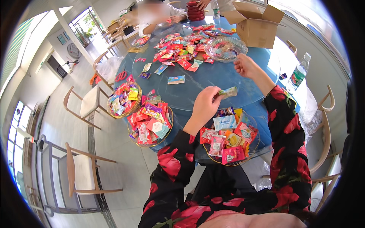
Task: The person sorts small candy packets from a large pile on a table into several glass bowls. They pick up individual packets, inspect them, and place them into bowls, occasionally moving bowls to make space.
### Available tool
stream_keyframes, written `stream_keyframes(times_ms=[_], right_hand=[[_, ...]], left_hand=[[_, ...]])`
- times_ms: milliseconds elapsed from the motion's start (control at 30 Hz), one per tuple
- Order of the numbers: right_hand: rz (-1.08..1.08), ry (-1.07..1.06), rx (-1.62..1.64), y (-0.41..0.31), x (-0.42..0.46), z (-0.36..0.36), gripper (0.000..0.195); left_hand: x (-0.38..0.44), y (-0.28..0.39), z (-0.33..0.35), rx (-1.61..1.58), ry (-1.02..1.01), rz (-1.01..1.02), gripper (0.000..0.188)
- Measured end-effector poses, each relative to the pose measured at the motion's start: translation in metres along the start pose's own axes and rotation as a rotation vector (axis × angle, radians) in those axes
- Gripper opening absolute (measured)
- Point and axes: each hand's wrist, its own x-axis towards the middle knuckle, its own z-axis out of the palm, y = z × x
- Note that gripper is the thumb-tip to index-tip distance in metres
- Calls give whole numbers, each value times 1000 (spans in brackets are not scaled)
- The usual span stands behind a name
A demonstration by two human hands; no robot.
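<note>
My left hand point(206, 104) pinches a small green wrapped sweet point(229, 92) between thumb and fingers. It hovers over a gold-rimmed bowl point(209, 156) heaped with mixed wrapped sweets point(225, 123) at the table edge in front of me. Farther out, my right hand point(244, 66) has curled fingers at the near right rim of a clear cut-glass bowl point(226, 48). Whether those fingers grip the rim or anything small is hidden. A wide pile of wrapped sweets point(182, 47) lies left of the glass bowl. A blue-and-white packet point(176, 79) rests alone nearer to me.
Two filled baskets point(150, 125) point(124, 99) stand at the left table edge, near red scissors point(121, 75). An open cardboard box point(256, 30) and a water bottle point(299, 72) are on the right. Across the table point(199, 97) sits a person point(159, 17); another person's hand point(203, 4) touches stacked red dishes point(195, 12).
</note>
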Motion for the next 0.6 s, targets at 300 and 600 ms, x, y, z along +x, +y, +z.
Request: stream_keyframes(times_ms=[300,600], right_hand=[[54,-67,-68,23,-14,-14,35],[-8,-38,-259,45,-37,-12,56]], left_hand=[[1,1,5,-7,-16,22,17],[-3,4,-3,-46,-123,-192,34]])
